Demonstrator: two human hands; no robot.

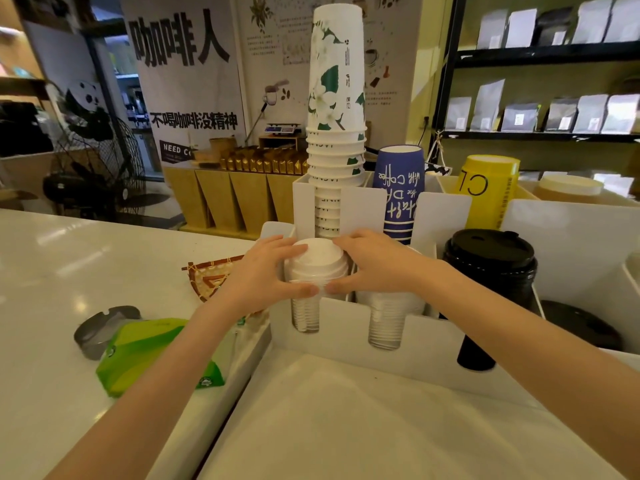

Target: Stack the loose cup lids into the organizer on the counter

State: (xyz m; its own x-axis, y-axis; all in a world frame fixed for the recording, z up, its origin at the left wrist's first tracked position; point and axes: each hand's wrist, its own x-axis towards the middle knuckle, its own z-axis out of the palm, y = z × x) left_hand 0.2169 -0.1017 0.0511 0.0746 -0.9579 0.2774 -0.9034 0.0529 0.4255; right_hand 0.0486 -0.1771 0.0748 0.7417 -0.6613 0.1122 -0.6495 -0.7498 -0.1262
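Note:
A stack of white cup lids (317,263) stands in the leftmost front slot of the white organizer (346,327). My left hand (266,271) grips the stack's left side, thumb low on the front. My right hand (374,268) holds the right side, fingers over the top rim. A second stack of white lids (386,320) fills the slot to the right, partly hidden by my right wrist. Black lids (490,261) are stacked in the third slot.
Tall paper cup stacks stand in the rear slots: white floral (337,98), blue (400,192), yellow (488,188). On the white counter to the left lie a green packet (156,355), a grey metal dish (100,330) and a woven tray (211,275). A white tray (363,427) lies in front.

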